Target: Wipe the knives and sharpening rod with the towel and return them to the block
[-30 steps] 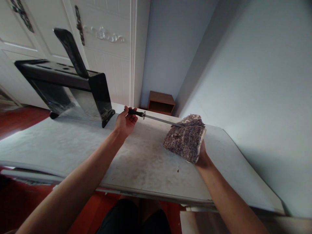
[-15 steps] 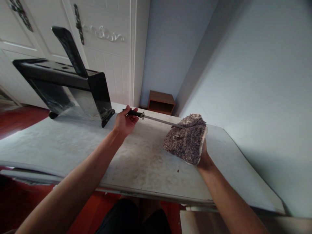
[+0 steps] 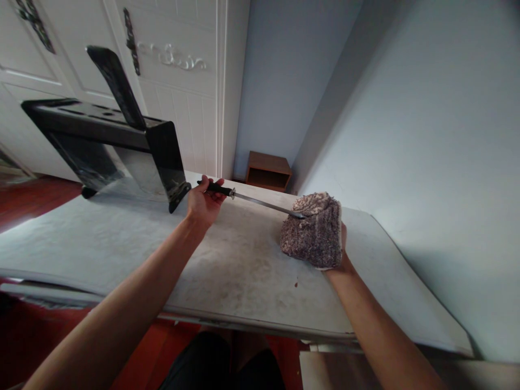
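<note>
"Steel rod has slid left. Where is it?"
"Between the left hand, curled round its handle, and the cloth the right hand holds, fingers hidden."

"What stood along the back?"
"A white panelled cabinet, with dark ornate handles and a raised scroll ornament on one door."
"And next to that?"
"A bluish wall, with a small brown open-fronted unit low down near it. A paler wall rose on the right."
"The floor?"
"Reddish, showing at the left and below the near edge of the pale, smudged table."
"How was the light?"
"Soft. The paler wall darkened towards the corner, and the table's left end caught a whitish sheen."
</note>
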`<state>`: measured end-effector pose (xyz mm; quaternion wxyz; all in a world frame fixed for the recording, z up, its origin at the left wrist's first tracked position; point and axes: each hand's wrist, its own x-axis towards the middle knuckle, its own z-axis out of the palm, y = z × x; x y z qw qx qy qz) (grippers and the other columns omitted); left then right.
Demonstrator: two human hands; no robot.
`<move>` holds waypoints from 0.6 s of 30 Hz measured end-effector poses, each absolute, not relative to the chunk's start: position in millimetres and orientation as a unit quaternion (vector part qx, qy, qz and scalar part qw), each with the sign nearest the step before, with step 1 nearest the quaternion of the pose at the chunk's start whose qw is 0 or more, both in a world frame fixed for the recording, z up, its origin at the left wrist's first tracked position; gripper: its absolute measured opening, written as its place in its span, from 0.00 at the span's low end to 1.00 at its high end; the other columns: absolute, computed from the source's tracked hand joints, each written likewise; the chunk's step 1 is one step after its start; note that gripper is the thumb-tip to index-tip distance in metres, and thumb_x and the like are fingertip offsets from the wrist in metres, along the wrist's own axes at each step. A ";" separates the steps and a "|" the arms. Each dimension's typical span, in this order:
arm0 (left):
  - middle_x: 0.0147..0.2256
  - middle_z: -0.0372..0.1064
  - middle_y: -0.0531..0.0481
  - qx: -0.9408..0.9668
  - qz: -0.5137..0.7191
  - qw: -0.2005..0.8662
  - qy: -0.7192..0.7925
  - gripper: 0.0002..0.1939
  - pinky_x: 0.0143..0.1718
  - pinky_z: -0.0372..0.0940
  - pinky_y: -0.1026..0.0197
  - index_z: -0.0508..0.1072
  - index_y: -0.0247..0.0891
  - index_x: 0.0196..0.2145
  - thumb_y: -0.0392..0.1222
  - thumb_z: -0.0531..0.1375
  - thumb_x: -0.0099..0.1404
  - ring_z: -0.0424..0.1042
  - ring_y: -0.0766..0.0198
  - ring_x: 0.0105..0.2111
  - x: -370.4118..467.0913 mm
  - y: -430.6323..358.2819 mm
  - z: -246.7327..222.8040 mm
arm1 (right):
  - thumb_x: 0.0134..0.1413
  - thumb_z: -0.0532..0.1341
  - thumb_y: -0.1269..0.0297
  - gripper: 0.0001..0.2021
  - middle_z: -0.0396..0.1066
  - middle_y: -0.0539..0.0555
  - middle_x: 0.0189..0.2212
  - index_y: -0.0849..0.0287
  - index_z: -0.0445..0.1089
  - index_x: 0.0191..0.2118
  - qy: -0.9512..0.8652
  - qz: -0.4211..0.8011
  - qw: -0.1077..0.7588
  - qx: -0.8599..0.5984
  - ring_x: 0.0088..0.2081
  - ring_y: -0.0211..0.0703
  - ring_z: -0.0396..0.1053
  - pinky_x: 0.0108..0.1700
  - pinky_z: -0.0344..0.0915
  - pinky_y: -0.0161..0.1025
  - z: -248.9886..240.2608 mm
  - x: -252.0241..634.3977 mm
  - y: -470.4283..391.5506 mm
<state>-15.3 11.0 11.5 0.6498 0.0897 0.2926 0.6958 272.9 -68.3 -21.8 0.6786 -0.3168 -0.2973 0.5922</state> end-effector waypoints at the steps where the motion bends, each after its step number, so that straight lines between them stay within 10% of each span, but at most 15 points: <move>1: 0.25 0.73 0.48 0.091 0.696 0.649 0.294 0.14 0.25 0.67 0.65 0.67 0.37 0.25 0.38 0.55 0.70 0.73 0.65 0.26 -15.2 10.9 11.6 | 0.50 0.60 0.55 0.08 0.77 0.45 0.26 0.50 0.73 0.28 -0.302 0.583 0.684 -0.318 0.41 0.46 0.77 0.52 0.70 0.45 -20.3 271.5 -68.5; 18: 0.24 0.74 0.46 0.102 0.701 0.646 0.284 0.13 0.20 0.64 0.68 0.67 0.35 0.26 0.39 0.56 0.69 0.63 0.71 0.16 -21.5 14.7 8.9 | 0.46 0.66 0.55 0.09 0.75 0.47 0.20 0.51 0.70 0.23 -0.274 0.634 0.637 -0.342 0.38 0.50 0.77 0.46 0.73 0.48 -19.1 261.8 -65.5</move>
